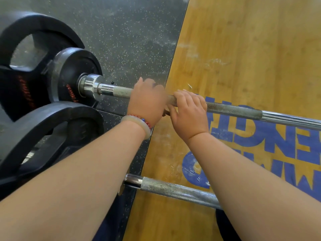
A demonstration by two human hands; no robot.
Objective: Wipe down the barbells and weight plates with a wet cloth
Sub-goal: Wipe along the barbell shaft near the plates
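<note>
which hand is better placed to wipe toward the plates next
Left, probably. The left hand grips the upper barbell on the side nearer the weight plates; the right hand grips it farther from them.

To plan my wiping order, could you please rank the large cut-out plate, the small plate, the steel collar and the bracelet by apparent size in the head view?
1. large cut-out plate
2. small plate
3. steel collar and bracelet look alike; the bracelet is nearer the camera, so I would not rank them.
</note>
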